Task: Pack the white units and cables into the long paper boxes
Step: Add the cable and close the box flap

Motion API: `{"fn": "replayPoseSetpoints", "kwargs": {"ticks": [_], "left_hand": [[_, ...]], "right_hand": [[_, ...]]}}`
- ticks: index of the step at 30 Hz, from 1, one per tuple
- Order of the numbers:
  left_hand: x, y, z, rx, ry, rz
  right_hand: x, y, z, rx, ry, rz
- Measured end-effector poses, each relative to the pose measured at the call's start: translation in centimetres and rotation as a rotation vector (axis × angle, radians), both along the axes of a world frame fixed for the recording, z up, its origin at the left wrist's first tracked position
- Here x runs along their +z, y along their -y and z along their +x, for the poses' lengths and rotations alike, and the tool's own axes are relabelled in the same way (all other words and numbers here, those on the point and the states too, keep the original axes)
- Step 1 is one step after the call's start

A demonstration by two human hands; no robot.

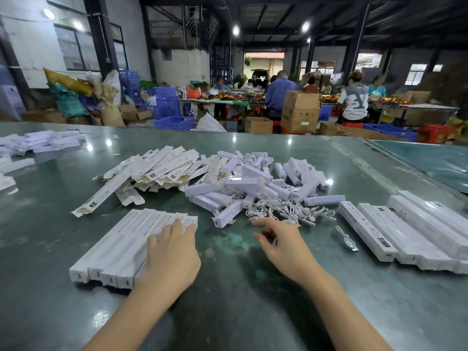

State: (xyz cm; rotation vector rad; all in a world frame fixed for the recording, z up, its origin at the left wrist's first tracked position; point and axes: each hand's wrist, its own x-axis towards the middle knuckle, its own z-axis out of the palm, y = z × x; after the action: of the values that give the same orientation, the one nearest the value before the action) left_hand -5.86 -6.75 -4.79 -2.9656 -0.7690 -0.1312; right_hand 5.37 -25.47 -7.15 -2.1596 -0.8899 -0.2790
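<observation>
A heap of white units [253, 183] lies mid-table, with a tangle of white cables [283, 211] at its near edge. Flat unfolded paper boxes [157, 171] are piled to its left. A row of long paper boxes [121, 247] lies side by side at the near left; my left hand [174, 252] rests flat on their right end, fingers straight. My right hand [281, 241] hovers just short of the cables, fingers loosely curled, and it appears to hold nothing. More long boxes [405, 231] lie in a row at the right, a single cable [347, 240] beside them.
The green table [228, 300] reaches to a raised edge at the right. More white boxes [45, 143] lie at the far left. Beyond the table are blue crates [167, 107], cardboard cartons [300, 111] and several seated people [354, 100] at other benches.
</observation>
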Motion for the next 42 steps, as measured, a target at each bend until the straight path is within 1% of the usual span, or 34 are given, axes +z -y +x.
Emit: {"fn": "replayPoseSetpoints", "kwargs": {"ticks": [3, 7, 10, 12, 13, 15, 18, 22, 24, 25, 27, 29, 30, 31, 33, 35, 37, 38, 40, 42], "left_hand": [[0.9, 0.3, 1.6, 0.038, 0.008, 0.043], [1.9, -1.1, 5.4, 0.017, 0.108, -0.056], [2.4, -3.8, 8.5, -0.036, 0.232, -0.225], [2.6, -5.4, 10.2, -0.120, 0.304, -0.371], [2.5, -5.9, 11.1, -0.165, 0.317, -0.409], [2.3, -6.2, 12.5, -0.227, 0.302, -0.428], [1.9, -5.8, 14.2, -0.267, 0.258, -0.434], [2.2, -5.4, 15.6, -0.243, 0.160, -0.412], [2.4, -5.5, 15.9, -0.251, 0.174, -0.435], [2.6, -5.5, 15.7, -0.255, 0.228, -0.467], [3.0, -5.5, 15.1, -0.282, 0.419, -0.545], [3.6, -5.2, 13.9, -0.309, 0.704, -0.650], [4.0, -5.1, 13.2, -0.288, 0.855, -0.739], [4.5, -4.9, 12.4, -0.244, 0.993, -0.880], [5.3, -4.3, 10.9, -0.168, 1.226, -1.223], [5.7, -3.8, 9.3, -0.139, 1.400, -1.433], [5.7, -3.2, 7.8, -0.116, 1.498, -1.565], [5.5, -3.0, 7.2, -0.095, 1.517, -1.628], [5.0, -2.6, 6.2, -0.048, 1.502, -1.763], [4.4, -2.2, 5.7, -0.005, 1.434, -1.840]], "right_hand": [[-0.1, -0.2, 0.0, 0.017, -0.002, -0.011], [-0.3, -0.2, 0.1, 0.021, 0.001, 0.001], [-0.6, -0.5, 0.1, 0.010, -0.008, 0.044], [-0.9, -0.9, 0.2, 0.017, -0.008, 0.070], [-1.0, -1.1, 0.2, 0.024, -0.009, 0.073], [-1.1, -1.4, 0.3, 0.033, -0.016, 0.068], [-1.2, -1.5, 0.6, 0.027, -0.032, 0.072], [-1.2, -1.5, 0.6, 0.031, -0.032, 0.085], [-1.2, -1.5, 0.6, 0.034, -0.043, 0.105], [-1.2, -1.5, 0.5, 0.035, -0.049, 0.114], [-1.1, -1.5, 0.5, 0.035, -0.060, 0.137], [-1.1, -1.6, 0.5, 0.033, -0.068, 0.160], [-1.1, -1.6, 0.5, 0.030, -0.075, 0.169], [-1.1, -1.6, 0.5, 0.021, -0.088, 0.179], [-1.0, -1.5, 0.5, 0.004, -0.126, 0.225], [-0.6, -1.5, 0.2, 0.001, -0.164, 0.314], [-0.2, -1.3, 0.0, -0.017, -0.217, 0.419], [0.1, -1.2, -0.1, -0.026, -0.263, 0.476], [0.6, -1.2, -0.4, -0.029, -0.379, 0.574], [0.9, -1.1, -0.7, -0.038, -0.421, 0.646]]}}
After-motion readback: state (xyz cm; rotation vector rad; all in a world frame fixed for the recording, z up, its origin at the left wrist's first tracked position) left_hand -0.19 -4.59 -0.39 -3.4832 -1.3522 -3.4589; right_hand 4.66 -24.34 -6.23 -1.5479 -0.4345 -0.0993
